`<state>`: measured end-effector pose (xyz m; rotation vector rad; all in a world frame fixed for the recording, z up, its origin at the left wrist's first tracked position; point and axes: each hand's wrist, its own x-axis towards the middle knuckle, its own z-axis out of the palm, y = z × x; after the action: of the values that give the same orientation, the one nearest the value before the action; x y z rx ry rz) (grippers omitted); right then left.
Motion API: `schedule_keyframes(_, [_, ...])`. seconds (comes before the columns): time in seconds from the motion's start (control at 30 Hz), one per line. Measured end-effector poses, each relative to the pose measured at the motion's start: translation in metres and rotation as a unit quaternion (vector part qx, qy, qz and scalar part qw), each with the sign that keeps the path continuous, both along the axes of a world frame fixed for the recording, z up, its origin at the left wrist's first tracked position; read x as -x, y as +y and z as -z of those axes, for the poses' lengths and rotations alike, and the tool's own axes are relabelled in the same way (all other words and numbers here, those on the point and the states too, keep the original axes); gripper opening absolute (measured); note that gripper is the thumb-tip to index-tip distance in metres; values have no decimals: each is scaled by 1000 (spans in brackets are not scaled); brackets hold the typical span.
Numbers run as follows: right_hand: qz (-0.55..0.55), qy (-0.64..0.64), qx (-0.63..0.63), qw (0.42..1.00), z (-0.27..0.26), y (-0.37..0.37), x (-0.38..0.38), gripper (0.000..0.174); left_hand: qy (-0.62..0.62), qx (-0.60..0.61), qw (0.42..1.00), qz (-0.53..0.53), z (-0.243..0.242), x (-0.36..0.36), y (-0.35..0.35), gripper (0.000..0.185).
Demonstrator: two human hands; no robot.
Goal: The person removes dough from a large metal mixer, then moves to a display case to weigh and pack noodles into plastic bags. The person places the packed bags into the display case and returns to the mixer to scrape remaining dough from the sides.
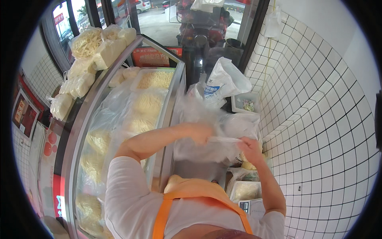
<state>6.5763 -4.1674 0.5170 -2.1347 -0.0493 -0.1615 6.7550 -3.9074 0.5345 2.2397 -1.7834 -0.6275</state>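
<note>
A large clear plastic bag (206, 152) stretches between my two hands, blurred by motion. My left hand (204, 132) grips its rim, fingers curled and partly smeared by the blur. The other end of the rim is pinched in my right hand (250, 148), nearer the tiled wall. Between the hands the rim is pulled into a nearly straight band. The bag's body spreads both beyond and below this band. Whether anything lies inside the bag cannot be told. Behind my right hand are pale noodles (250, 164), partly hidden.
On my left a glass display case (176, 98) holds noodle bundles (141, 122) under plastic film. Bagged noodles (109, 53) line its top. Ahead are a white woven sack (223, 77) and a plastic bin (236, 104). A scale (253, 206) stands at right, beside the tiled wall (316, 125).
</note>
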Motion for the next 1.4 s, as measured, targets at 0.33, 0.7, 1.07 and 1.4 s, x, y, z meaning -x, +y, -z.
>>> schedule_keyframes(0.33, [-54, 170, -523, 834, -90, -1, 57, 41, 235, 298, 834, -401, -40, 4, -109, 44])
schedule_keyframes(0.7, [282, 158, 304, 896, 69, -139, 59, 19, 652, 46, 752, -81, -26, 132, -182, 61])
schedule_keyframes(1.07, [120, 265, 592, 752, 245, -225, 69, 24, 340, 144, 929, -21, 107, 113, -112, 39])
schedule_keyframes(1.4, [141, 61, 520, 840, 73, -72, -61, 21, -208, 165, 820, -507, 97, -82, -11, 36])
